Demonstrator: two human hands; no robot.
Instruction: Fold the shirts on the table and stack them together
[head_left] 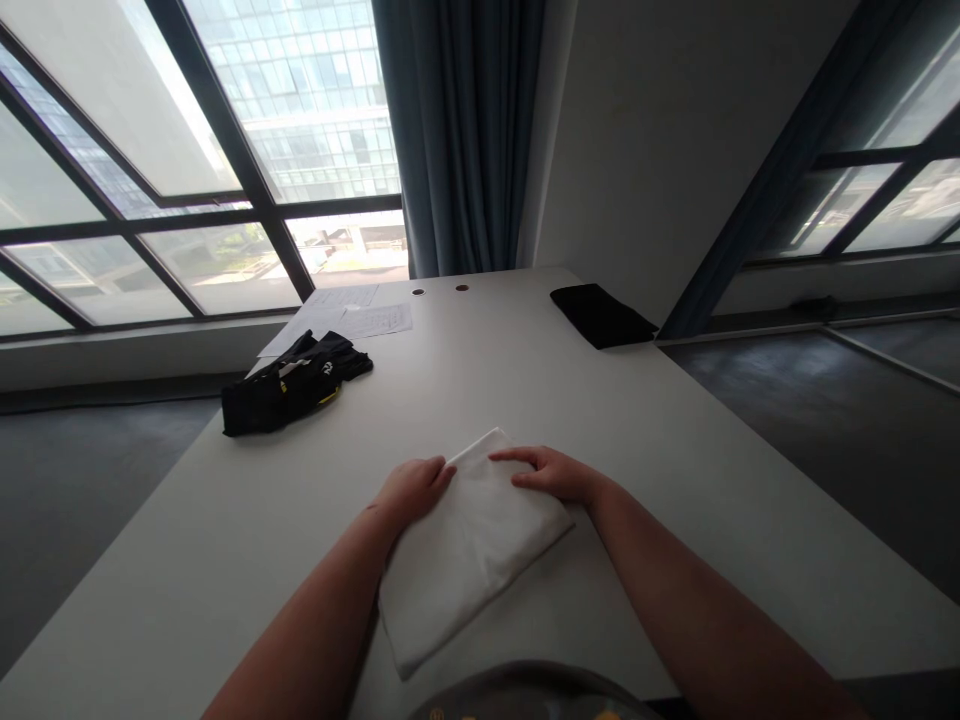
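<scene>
A folded white cloth [469, 545], smooth and matt, is lying on a pale, faintly sheened surface [675, 450]; dark fabric garments [289, 385] are resting nearby.

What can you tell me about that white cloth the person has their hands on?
The white cloth looks like soft, plain fabric, folded into a flat, roughly rectangular bundle. It lies at an angle on the pale table, near the person's edge. The left hand rests on its upper left edge, and the right hand lies on its upper right part, fingers curled over it.
</scene>
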